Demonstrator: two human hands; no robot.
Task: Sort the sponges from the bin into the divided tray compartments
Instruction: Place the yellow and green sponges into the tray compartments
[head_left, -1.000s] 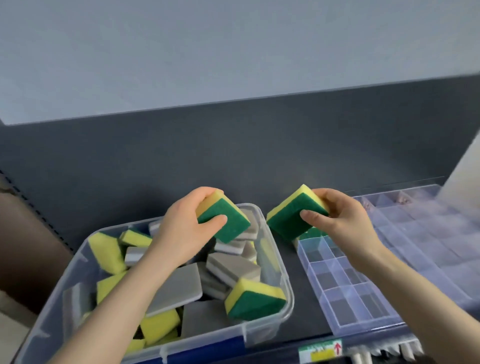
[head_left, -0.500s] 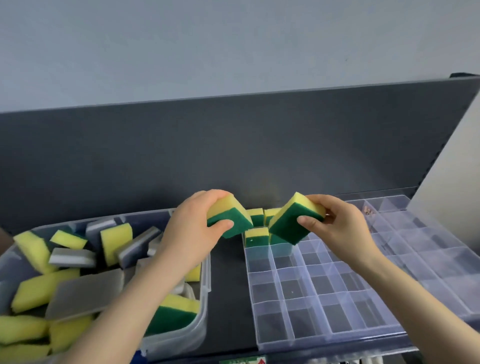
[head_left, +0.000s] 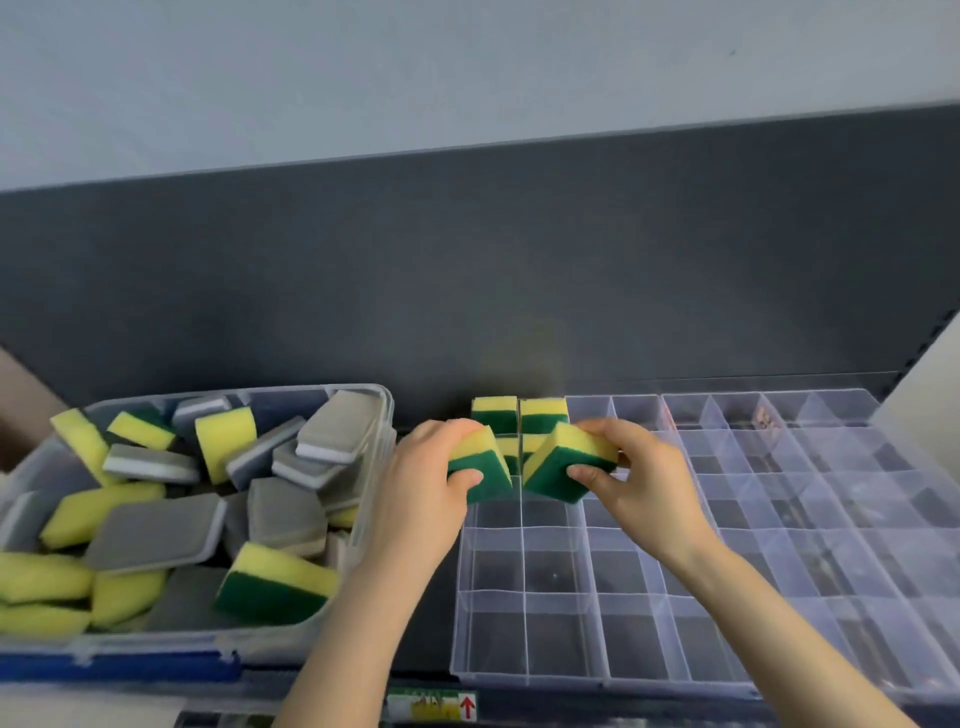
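Yellow-and-green sponge (head_left: 480, 467) gripped in left hand (head_left: 421, 493), second sponge (head_left: 566, 467) gripped in right hand (head_left: 639, 483), both just above divided tray (head_left: 519, 670) by its far-left compartments, where two seated sponges (head_left: 493, 413), perhaps four, stand; bin (head_left: 374, 467) heaped full, so sorting looks barely begun.

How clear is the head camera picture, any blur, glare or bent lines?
Head view: even, soft light, no hard shadows; the wide lens bows the top edge of the dark back panel; the left sponge in the left hand and the right sponge in the right hand read fairly sharp; the clear tray looks hazy toward its right side; the label is too blurred to read.
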